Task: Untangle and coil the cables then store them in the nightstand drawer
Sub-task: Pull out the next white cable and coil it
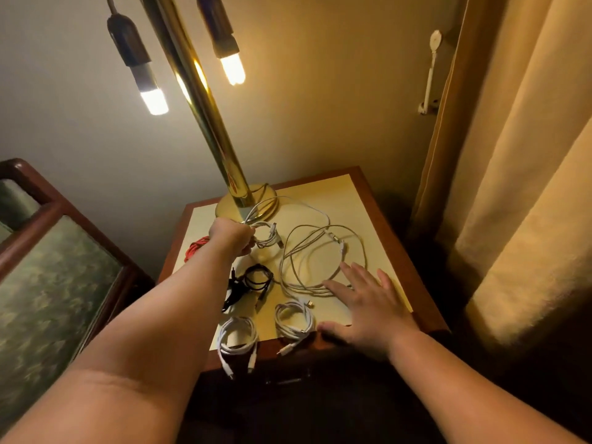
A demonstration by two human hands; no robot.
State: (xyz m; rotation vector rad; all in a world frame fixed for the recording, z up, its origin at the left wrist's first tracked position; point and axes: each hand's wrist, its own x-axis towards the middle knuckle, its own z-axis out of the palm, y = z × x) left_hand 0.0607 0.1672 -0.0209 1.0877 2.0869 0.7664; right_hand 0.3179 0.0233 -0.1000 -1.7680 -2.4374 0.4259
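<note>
Several cables lie on the nightstand top [362, 200]. My left hand [233, 236] is closed on a small white coil [267, 236] near the lamp base, and a long strand of it loops away to the right. A large loose white cable [323, 254] spreads across the middle. My right hand [365, 302] lies flat and open, fingers spread, over that cable's near edge. A black bundle [250, 286] sits below my left hand. Two coiled white cables [237, 339] [294, 318] rest at the front edge, plugs hanging over. A red cable [197, 246] lies at the left, partly hidden by my forearm.
A brass lamp pole [205, 123] rises from its round base [262, 200] at the back of the nightstand, with two lit bulbs above. A green upholstered headboard [48, 283] stands to the left. Thick curtains [528, 187] hang on the right. The nightstand front is dark.
</note>
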